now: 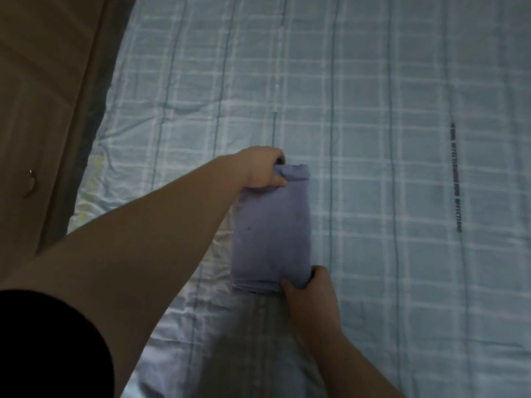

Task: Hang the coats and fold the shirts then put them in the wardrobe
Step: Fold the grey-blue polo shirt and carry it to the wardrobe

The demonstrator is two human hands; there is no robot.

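Black sleeve at near left edge. Right hand pinches near end of folded purple shirt, thumb on top. Shirt lies on checked blue bedsheet, long axis running away from viewer. Left hand grips far end, fingers curled round fabric. Wooden door with handle at far left.

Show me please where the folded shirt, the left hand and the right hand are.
folded shirt (pixel 271 231): head view, middle of its top face.
left hand (pixel 263 168): head view, back of the hand gripping the far end.
right hand (pixel 311 294): head view, back of the hand gripping the near end.
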